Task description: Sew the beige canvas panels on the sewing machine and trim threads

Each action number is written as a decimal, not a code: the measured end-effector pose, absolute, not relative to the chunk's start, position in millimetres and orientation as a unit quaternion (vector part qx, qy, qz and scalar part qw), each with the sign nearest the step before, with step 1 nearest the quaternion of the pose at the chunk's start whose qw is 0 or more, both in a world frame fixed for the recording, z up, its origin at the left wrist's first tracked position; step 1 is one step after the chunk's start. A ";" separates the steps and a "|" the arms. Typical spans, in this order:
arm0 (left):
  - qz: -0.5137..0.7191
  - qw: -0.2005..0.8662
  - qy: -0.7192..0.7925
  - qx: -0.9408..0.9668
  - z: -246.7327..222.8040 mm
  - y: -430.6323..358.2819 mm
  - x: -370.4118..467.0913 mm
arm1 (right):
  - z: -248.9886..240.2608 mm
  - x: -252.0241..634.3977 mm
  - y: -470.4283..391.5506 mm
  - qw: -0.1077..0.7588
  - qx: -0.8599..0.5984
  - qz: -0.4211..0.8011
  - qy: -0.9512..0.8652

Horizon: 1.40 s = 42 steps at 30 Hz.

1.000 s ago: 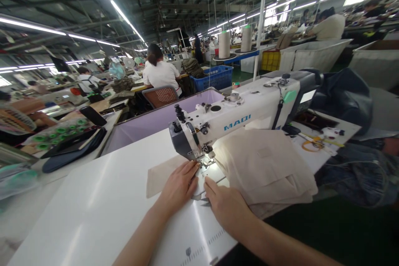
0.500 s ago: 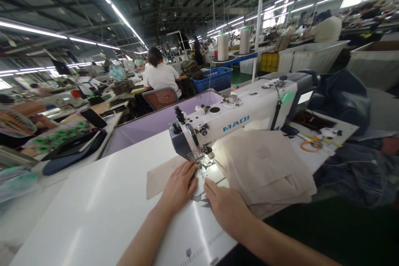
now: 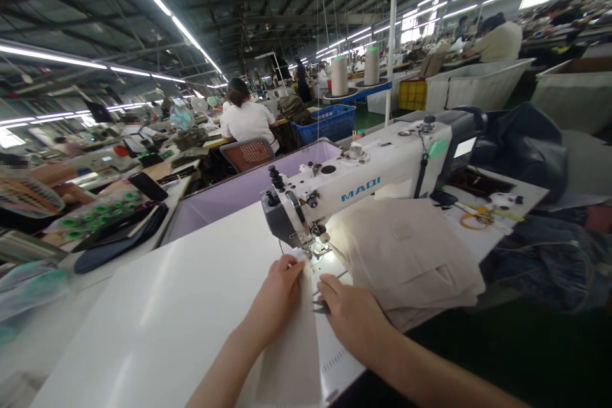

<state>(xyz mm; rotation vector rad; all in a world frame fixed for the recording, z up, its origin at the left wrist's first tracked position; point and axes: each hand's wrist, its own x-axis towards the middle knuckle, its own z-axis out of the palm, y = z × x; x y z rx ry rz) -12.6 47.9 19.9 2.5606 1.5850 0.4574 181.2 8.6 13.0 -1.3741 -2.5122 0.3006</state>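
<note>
The white sewing machine (image 3: 396, 172) stands on the table with its needle and presser foot (image 3: 318, 248) just beyond my hands. My left hand (image 3: 277, 293) is closed in a pinch on the end of a beige fabric piece (image 3: 291, 363), close to the presser foot. That piece runs toward me, partly hidden under my left hand and wrist. My right hand (image 3: 354, 315) is closed, with the dark pointed blades of thread snips (image 3: 321, 307) sticking out from its fingers beside the fabric edge. To its right lies a folded beige garment piece (image 3: 411, 255), partly under the machine arm.
A purple-lined bin (image 3: 248, 185) stands behind the white table (image 3: 182, 287). Yellow-handled scissors (image 3: 475, 220) lie at the table's right end, near dark denim (image 3: 549, 261). Thread cones (image 3: 339, 76) stand behind the machine. A co-worker (image 3: 246, 115) sits ahead, back turned.
The fabric piece that lay to the left beyond my left hand now stretches toward me. My left hand has turned and pinches its end. My right hand stays near the needle plate.
</note>
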 end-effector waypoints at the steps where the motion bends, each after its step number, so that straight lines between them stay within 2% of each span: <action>1: 0.153 0.068 0.510 0.844 19.9 44.4 -10.5 | 16.3 182.3 6.4 0.132 -0.474 0.116 -0.863; 3: 0.141 0.073 0.507 0.847 18.7 37.5 -5.6 | 20.3 184.4 2.2 0.128 -0.469 0.138 -0.863; 7: 0.097 -0.016 0.540 0.836 15.6 29.8 4.8 | 19.5 187.5 -0.7 0.112 -0.449 0.145 -0.874; 11: 0.104 -0.053 0.537 0.836 13.7 31.1 8.9 | 18.9 188.5 3.2 0.089 -0.455 0.126 -0.877; 23: 0.132 -0.054 0.503 0.852 8.3 35.5 2.2 | 16.4 185.8 2.8 0.072 -0.468 0.096 -0.876; 42: 0.140 -0.067 0.495 0.855 3.6 41.5 -1.6 | 9.6 186.7 9.9 0.097 -0.448 0.051 -0.887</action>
